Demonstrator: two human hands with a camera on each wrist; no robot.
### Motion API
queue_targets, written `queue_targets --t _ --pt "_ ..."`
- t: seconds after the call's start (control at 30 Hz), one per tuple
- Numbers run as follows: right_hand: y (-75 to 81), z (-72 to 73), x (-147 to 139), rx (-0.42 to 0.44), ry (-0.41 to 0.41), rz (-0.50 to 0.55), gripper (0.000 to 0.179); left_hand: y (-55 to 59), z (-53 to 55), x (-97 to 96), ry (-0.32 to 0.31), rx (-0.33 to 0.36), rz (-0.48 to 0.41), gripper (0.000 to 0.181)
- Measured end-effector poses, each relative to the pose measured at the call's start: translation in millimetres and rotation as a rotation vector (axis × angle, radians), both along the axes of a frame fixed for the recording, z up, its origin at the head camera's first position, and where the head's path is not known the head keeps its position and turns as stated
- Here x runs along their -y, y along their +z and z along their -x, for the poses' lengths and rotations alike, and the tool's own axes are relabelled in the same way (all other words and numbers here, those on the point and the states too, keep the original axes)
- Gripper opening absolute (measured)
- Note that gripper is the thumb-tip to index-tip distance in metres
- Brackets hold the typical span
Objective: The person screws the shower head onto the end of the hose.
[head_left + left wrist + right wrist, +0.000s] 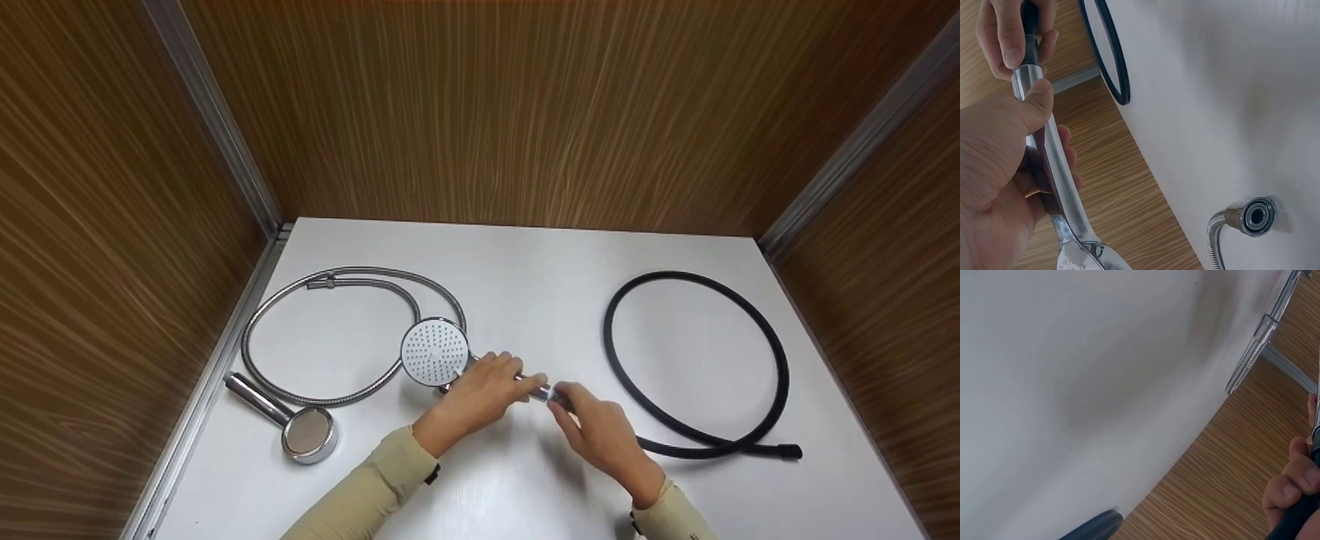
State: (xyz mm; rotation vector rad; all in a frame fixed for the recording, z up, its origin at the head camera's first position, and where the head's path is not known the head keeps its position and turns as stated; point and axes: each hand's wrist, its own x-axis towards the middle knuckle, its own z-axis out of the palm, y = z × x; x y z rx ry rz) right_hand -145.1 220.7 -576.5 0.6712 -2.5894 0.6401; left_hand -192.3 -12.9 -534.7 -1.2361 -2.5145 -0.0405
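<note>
My left hand (pixel 480 390) grips the chrome handle of a shower head (pixel 435 352), whose round spray face with small nozzles points up. At the handle's far end, my right hand (pixel 600 427) pinches the end of a black shower hose (pixel 675 275). In the left wrist view, the hose end (pixel 1031 50) meets the chrome handle (pixel 1061 163), with the left thumb lying along it. How deep the connection sits is hidden by the fingers. The right wrist view catches the right fingers (pixel 1297 478) curled round the black hose at its edge.
A second chrome shower head (pixel 309 433) lies at the left. Behind it a coiled metal hose (pixel 352 269) rests on the white table (pixel 525 285). The black hose's loose end (pixel 790 451) lies at the right. Wood-grain panels (pixel 480 112) enclose the table.
</note>
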Motion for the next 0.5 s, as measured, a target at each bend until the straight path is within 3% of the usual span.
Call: queue_targets --t 0.5 --pt "-0.3 -0.5 -0.1 0.031 0.016 0.023 0.027 0.1 0.1 0.7 -0.008 0.024 0.0 0.034"
